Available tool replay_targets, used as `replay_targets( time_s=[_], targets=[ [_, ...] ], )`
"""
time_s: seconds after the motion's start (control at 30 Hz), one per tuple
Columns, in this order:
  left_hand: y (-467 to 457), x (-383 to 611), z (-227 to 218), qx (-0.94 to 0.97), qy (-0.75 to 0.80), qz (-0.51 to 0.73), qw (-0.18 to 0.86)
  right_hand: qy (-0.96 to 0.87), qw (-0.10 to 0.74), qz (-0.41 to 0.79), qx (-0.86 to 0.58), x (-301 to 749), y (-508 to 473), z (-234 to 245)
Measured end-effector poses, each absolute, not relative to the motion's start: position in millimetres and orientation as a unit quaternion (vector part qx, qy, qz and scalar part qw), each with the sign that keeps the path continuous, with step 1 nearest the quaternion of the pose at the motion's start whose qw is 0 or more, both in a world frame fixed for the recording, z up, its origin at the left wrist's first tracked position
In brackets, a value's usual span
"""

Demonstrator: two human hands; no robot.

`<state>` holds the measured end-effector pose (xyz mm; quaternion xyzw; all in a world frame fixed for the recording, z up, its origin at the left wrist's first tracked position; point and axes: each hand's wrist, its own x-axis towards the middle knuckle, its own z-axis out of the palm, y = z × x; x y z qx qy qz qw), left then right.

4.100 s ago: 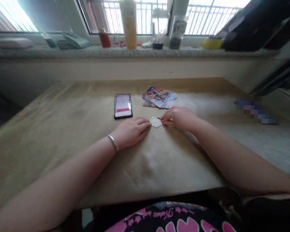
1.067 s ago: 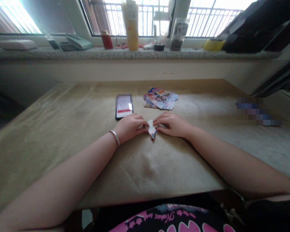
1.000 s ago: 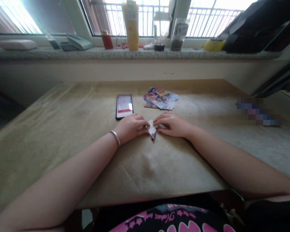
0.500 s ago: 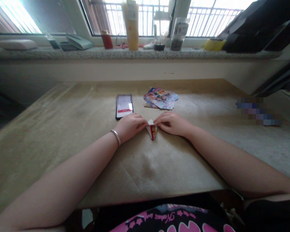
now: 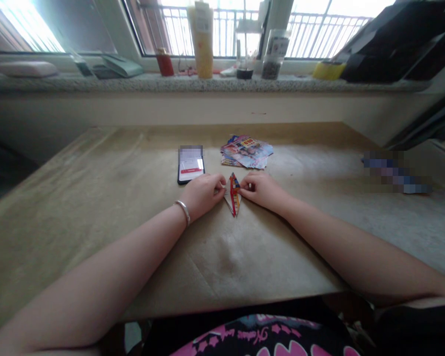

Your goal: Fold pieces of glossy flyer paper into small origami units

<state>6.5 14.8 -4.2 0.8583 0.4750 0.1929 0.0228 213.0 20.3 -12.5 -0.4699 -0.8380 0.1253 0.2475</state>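
Observation:
A small folded paper point(image 5: 233, 197), diamond-shaped with red, yellow, blue and white print, lies between my hands at the middle of the table. My left hand point(image 5: 206, 192), with a silver bangle at its wrist, pinches the paper's left corner between thumb and curled fingers. On the other side my right hand point(image 5: 261, 190) grips the right corner in the same way. Both hands rest on the tabletop. Close behind my left hand lies a phone point(image 5: 191, 169) with a lit screen. Just beyond the paper is a loose stack of printed paper sheets point(image 5: 247, 151).
The table point(image 5: 222, 262) has a beige cover. Behind it a granite windowsill point(image 5: 222, 84) carries a tall yellow bottle point(image 5: 203, 42), a red bottle point(image 5: 165, 63), clear containers point(image 5: 274, 54) and a black bag point(image 5: 385, 44). A blurred strip-shaped object point(image 5: 395, 173) lies at the right.
The paper's upper flap, folded down with a white tip showing, now points up and away, so a full diamond shows. My hands have shifted slightly along its sides.

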Motion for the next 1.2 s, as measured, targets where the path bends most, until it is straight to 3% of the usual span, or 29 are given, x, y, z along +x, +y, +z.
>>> replay_targets(
  time_s=[0.6, 1.0, 1.2],
  targets=[
    [11.7, 17.4, 0.8, 0.868, 0.471, 0.155, -0.039, -0.781, 0.22, 0.16, -0.562, 204.0, 15.1, -5.8],
    [12.0, 16.1, -2.7, 0.889, 0.435, 0.122, -0.079, -0.787, 0.235, 0.097, -0.562, 202.6, 13.1, -11.1],
    [12.9, 15.3, -4.5, 0.891, 0.426, 0.132, -0.085, -0.839, 0.198, 0.008, -0.507, 201.7, 1.2, -6.0]
  ],
)
